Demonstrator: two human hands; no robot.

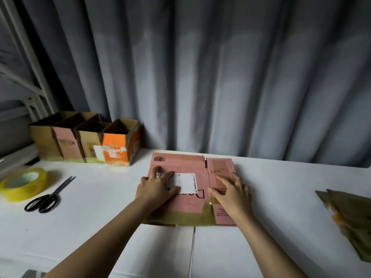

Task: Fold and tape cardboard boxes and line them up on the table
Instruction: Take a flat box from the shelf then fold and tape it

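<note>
A grey curtain point(220, 77) hangs behind our white bench point(96, 213), with a pale metal frame point(30, 67) at ten o'clock. At the centre of the bench lies a flattened pink cardboard box point(192, 203), carrying a white shipping label point(187, 182), a barcode near its far left corner and yellowish tape along its near edge. Our left hand point(158, 187) rests flat on the box's left part, fingers straight and slightly spread, fingertips over the label. Our right hand point(232, 195) presses on the right part of the box, fingers straight and close together, pointing toward eleven o'clock. At ten o'clock four open, folded boxes stand touching in a row point(84, 141) against the curtain, the rightmost an orange box point(118, 149). At nine o'clock sits a roll of yellow tape point(24, 183), and just beside it, toward us, black scissors point(50, 195) lie closed. At three o'clock a stack of flat brown cardboard point(351, 219) reaches past the edge of view, blurred.
</note>
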